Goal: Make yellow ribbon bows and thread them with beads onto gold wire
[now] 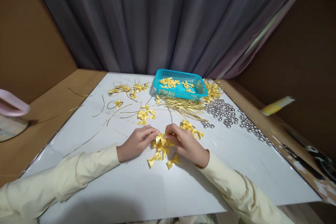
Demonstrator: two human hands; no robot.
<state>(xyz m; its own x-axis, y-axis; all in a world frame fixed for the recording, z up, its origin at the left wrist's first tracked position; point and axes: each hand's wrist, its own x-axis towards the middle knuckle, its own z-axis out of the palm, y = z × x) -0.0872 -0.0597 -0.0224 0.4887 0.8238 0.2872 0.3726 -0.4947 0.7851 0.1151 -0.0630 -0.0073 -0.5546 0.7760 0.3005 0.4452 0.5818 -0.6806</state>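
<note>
Both hands meet over a small pile of yellow ribbon bows at the middle of the white board. My left hand pinches one side of a yellow bow. My right hand has its fingers closed at the bow's other side. A thin gold cord runs up from near the right fingertips; whether they grip it I cannot tell. Loose yellow bows lie just below the hands. More bows lie beyond the left hand, and others beside the right.
Farther back stands a turquoise basket with yellow bows inside. Before it lies a bundle of gold cords, with silver ring-like pieces to the right. Finished-looking bows with cord loops lie back left. Scissors rest at the right edge.
</note>
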